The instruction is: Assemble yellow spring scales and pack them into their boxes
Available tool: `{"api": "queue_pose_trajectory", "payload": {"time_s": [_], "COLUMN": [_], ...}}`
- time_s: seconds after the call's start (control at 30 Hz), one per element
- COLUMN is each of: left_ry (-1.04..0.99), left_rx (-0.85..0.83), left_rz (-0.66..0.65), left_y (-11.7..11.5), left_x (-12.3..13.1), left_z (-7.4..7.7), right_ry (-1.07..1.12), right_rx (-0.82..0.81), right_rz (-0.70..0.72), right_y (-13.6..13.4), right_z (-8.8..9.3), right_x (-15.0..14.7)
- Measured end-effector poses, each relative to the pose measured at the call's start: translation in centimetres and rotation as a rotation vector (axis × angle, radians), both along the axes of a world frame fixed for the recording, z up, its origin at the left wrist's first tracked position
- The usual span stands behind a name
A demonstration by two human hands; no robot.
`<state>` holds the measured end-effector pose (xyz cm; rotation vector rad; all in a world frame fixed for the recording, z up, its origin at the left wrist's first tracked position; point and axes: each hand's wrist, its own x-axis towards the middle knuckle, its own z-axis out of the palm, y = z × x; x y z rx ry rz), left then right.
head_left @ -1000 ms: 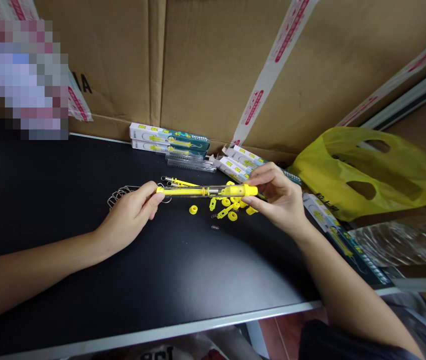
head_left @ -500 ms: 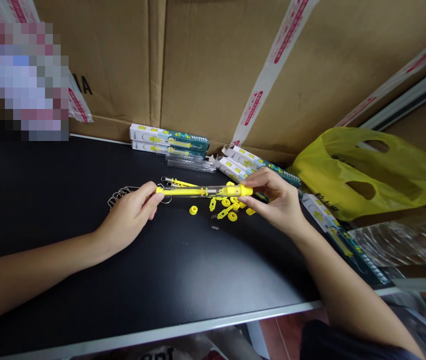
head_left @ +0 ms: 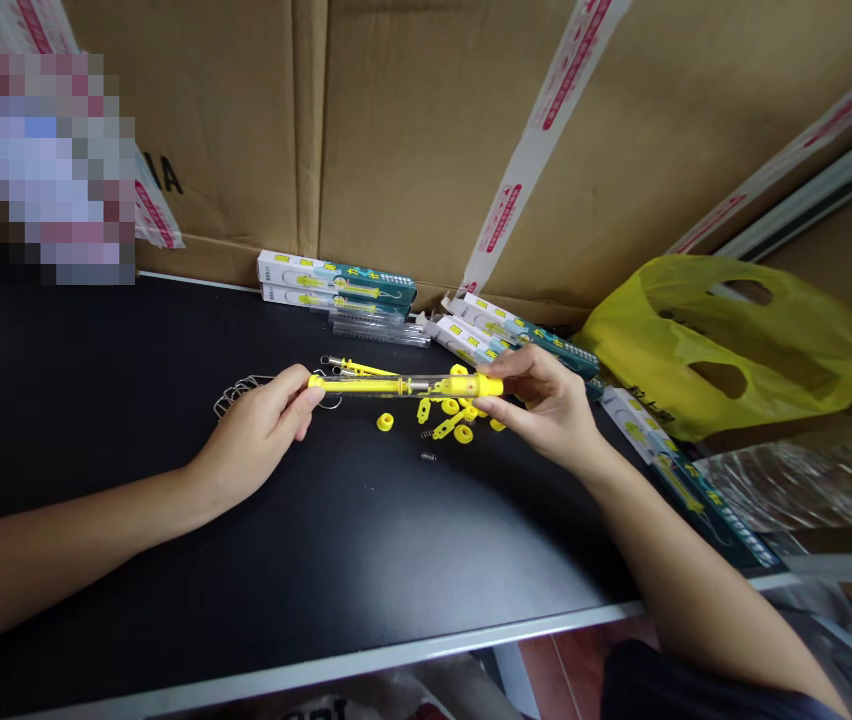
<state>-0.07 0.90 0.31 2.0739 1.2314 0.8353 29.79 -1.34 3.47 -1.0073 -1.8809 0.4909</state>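
Note:
A clear tube (head_left: 373,385) with yellow parts and a spring inside is held level above the black table. My left hand (head_left: 268,425) pinches its left end, at a yellow collar. Thumb and fingers of my right hand (head_left: 546,400) grip the yellow cap (head_left: 487,386) at the right end. Beneath and behind the tube lie yellow rings (head_left: 463,434), flat yellow pieces and small springs (head_left: 428,457). One yellow ring (head_left: 385,422) sits apart to their left. Metal hooks (head_left: 235,395) lie behind my left hand, partly hidden by it.
Small printed boxes (head_left: 336,285) and clear tubes (head_left: 381,328) lie at the back of the black table (head_left: 321,580). More boxes (head_left: 685,480) and a yellow plastic bag (head_left: 643,330) are on the right. Large cardboard (head_left: 411,130) stands behind. A blurred patch covers the upper left.
The right hand's fingers and the yellow cap have shifted very slightly, and the view has moved a little. Both hands keep hold of the tube.

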Motion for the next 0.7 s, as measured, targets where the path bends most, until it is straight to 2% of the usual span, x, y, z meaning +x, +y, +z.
{"api": "queue_pose_trajectory", "payload": {"time_s": [0.23,0.37,0.5,0.6,0.7], "left_ry": [-0.013,-0.025,-0.034,-0.034,-0.035], "left_rx": [-0.022,-0.033,-0.039,-0.044,-0.040], "left_rz": [-0.015,-0.020,-0.019,-0.017,-0.011], "left_y": [0.05,0.18,0.14,0.00,-0.07], "left_x": [-0.10,-0.06,-0.10,-0.22,-0.26], "left_z": [-0.17,-0.34,-0.35,-0.25,-0.20], "right_ry": [0.122,0.167,0.140,0.059,-0.026], "right_rx": [-0.189,-0.214,-0.133,0.014,0.165], "right_rz": [0.091,0.128,0.051,-0.027,-0.038], "right_y": [-0.40,-0.59,-0.46,-0.08,0.38], "right_z": [-0.05,0.07,0.03,0.08,0.19], "right_x": [-0.37,-0.73,-0.74,-0.53,-0.34]}}
